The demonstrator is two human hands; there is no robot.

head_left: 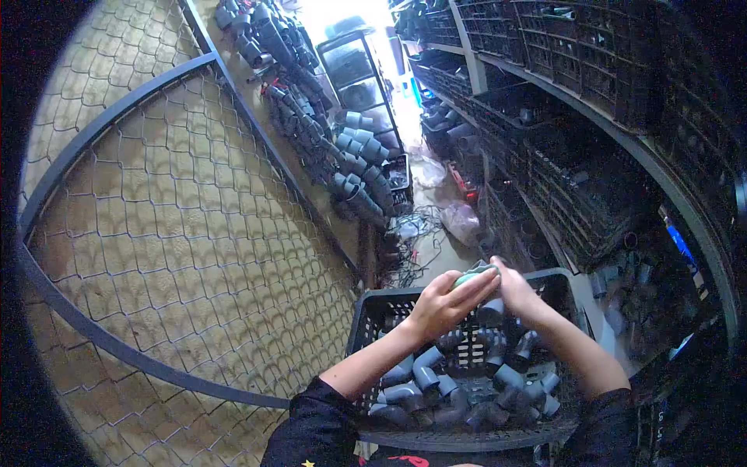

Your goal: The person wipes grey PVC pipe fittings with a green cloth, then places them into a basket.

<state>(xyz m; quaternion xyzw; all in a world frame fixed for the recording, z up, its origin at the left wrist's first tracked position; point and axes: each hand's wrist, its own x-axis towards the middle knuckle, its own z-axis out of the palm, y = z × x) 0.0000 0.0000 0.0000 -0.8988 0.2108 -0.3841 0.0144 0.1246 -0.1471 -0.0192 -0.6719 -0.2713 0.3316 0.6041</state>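
Note:
Both my hands meet above the far side of a black plastic crate [459, 445]. My left hand [454, 305] is closed around a small green and grey item [467, 279], which its fingers partly cover. Against the same item, on its right, is my right hand [515, 292], slightly blurred, its fingers mostly hidden. Just under the hands shows a grey pipe piece [491, 313]. Several grey pipe elbows [426, 370] lie loosely in the crate, mostly toward its near side.
A wire mesh panel [194, 233] with a metal frame stands at the left. Racks of dark crates [568, 179] line the right. Stacked grey pipe fittings [362, 148] and plastic bags [461, 222] lie along the aisle ahead.

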